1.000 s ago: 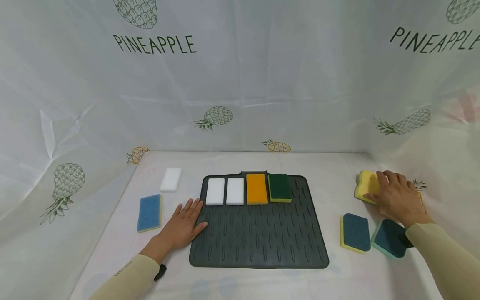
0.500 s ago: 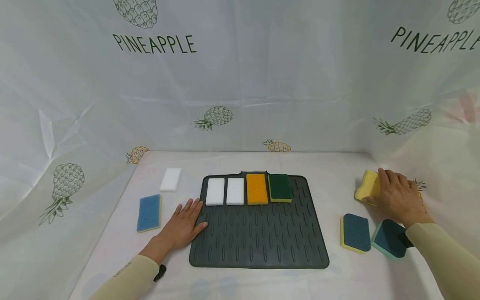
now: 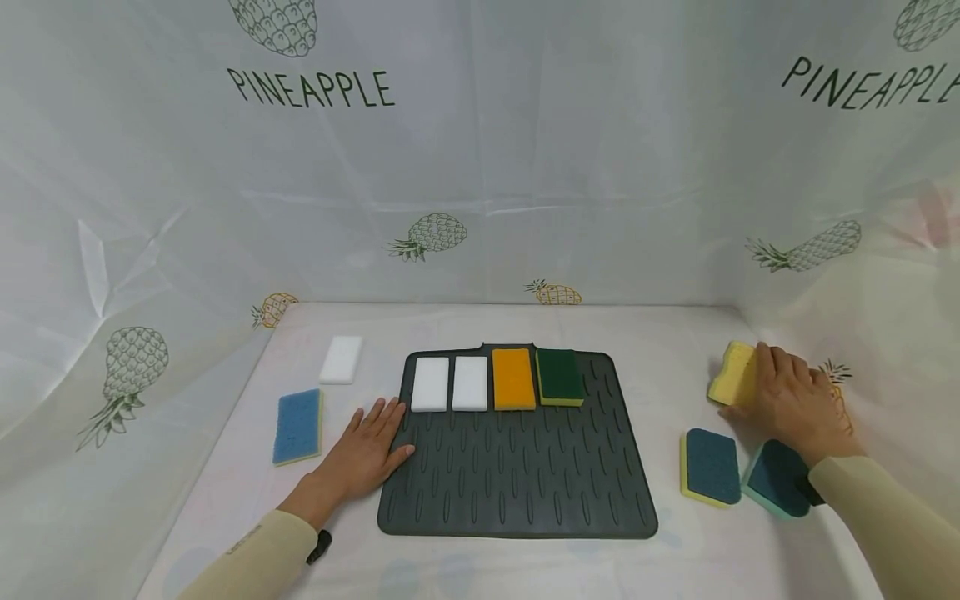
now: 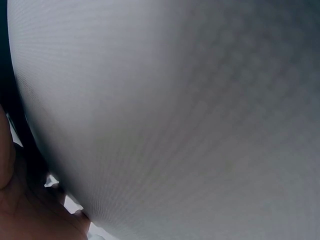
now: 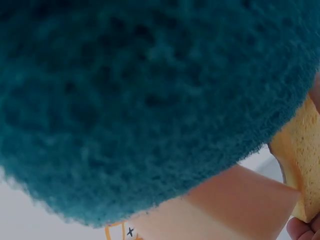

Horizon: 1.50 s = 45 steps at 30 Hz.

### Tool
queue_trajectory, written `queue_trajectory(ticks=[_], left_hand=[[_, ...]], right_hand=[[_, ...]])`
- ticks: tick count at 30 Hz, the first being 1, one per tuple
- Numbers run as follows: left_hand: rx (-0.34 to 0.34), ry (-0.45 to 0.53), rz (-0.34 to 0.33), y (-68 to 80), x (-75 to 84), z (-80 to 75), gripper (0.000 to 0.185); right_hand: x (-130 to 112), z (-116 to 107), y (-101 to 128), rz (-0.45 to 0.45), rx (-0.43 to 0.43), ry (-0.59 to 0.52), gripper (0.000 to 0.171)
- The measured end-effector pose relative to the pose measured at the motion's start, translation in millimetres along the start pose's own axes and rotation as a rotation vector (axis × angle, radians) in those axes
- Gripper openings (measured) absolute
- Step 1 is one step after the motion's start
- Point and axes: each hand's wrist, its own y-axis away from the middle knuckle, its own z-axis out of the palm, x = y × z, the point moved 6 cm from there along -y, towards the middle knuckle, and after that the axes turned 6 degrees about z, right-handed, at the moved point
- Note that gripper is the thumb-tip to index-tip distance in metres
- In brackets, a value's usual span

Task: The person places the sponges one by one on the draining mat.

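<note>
- right hand (image 3: pixel 787 400) gripping yellow sponge (image 3: pixel 733 373) at table's far right, fingers curled over its tilted edge, as if lifting.
- left hand (image 3: pixel 365 452) flat, fingers spread, on dark mat's (image 3: pixel 517 475) left edge, apparently steadying.

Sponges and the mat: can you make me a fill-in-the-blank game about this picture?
1. The mat has ____ sponges in a row on it.
2. The right hand grips a ____ sponge.
3. The left hand lies flat, fingertips on the mat's ____ edge.
4. Beside the left hand lies a ____ sponge, with a white one behind it.

Missing words: four; yellow; left; blue
</note>
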Motion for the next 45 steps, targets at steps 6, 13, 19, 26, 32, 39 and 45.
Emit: queue_trajectory(ticks=[6, 13, 19, 26, 32, 39, 45], left_hand=[[-0.001, 0.001, 0.001, -0.2, 0.4, -1.0, 0.077], [-0.006, -0.002, -0.002, 0.5, 0.7, -2.2, 0.077], [-0.009, -0.007, -0.003, 0.5, -0.1, -1.3, 0.077], [-0.006, 0.004, 0.001, 0.6, 1.1, -2.5, 0.077], [-0.008, 0.029, -0.005, 1.8, 2.4, -3.8, 0.076], [-0.014, 0.023, -0.011, 1.9, 1.8, -2.0, 0.076], [-0.015, 0.011, -0.011, 1.5, 1.9, -0.8, 0.076]], right_hand=[[-5, -2, -1, -0.018, 0.017, 0.001, 0.111], [-33, -14, -12, -0.090, 0.065, -0.033, 0.114], [-74, -22, -24, -0.152, 0.057, -0.083, 0.115], [-122, -22, -29, -0.294, -0.037, -0.101, 0.106], [-155, -16, -35, -0.353, -0.135, -0.126, 0.101], [-186, -7, -43, -0.386, -0.183, -0.138, 0.099], [-207, 0, -47, -0.413, -0.251, -0.186, 0.099]])
